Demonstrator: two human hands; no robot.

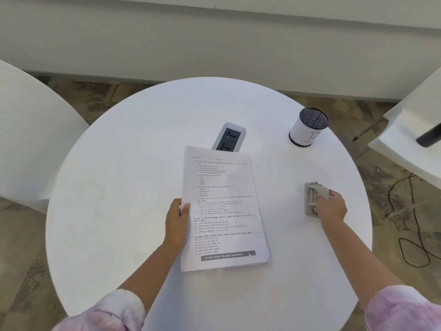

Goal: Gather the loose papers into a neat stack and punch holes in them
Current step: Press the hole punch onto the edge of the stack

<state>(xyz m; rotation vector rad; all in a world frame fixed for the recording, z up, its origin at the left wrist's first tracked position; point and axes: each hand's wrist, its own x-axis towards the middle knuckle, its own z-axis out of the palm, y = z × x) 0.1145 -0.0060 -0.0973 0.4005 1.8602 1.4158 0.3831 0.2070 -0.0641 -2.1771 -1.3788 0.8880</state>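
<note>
A stack of printed papers (222,209) lies in the middle of the round white table (119,187), its sheets roughly squared up. My left hand (176,220) grips the stack's left edge, thumb on top. To the right, a grey hole punch (313,198) rests on the table. My right hand (330,206) is closed over the punch's right side, covering part of it.
A white power strip with dark sockets (230,137) lies just beyond the papers, partly under their top edge. A mesh pen cup wrapped in white paper (307,127) stands at the back right. White chairs flank the table; black cables run across the floor at right.
</note>
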